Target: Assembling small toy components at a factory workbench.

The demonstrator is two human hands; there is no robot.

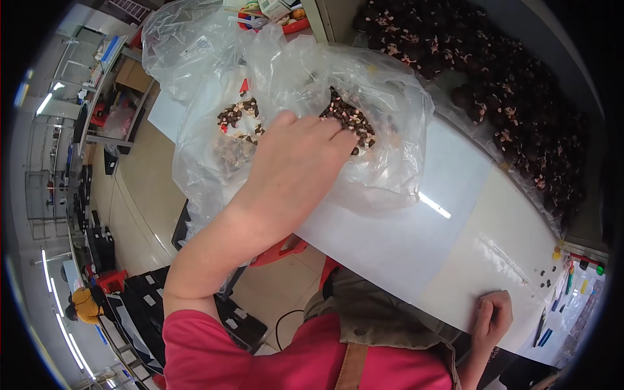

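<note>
My left hand (296,166) reaches over the mouth of a clear plastic bag (383,188). Its fingers curl down beside a heap of small dark brown and pale pink pieces (354,123); the tips are hidden, and I cannot make out what they hold. Left of that hand, more of the same small pieces (237,115) lie in clear plastic, near a bit of red. My right hand (492,318) rests at the near right edge of the white table (500,260), fingers curled in and thumb against them, with nothing visible in it.
At the upper right, a large heap of dark and pink pieces (481,78) lies behind a raised edge. A red basket (296,26) of mixed items stands at the back. Pens (545,338) and a few dark bits (546,276) lie far right. A red stool (279,250) is under the table.
</note>
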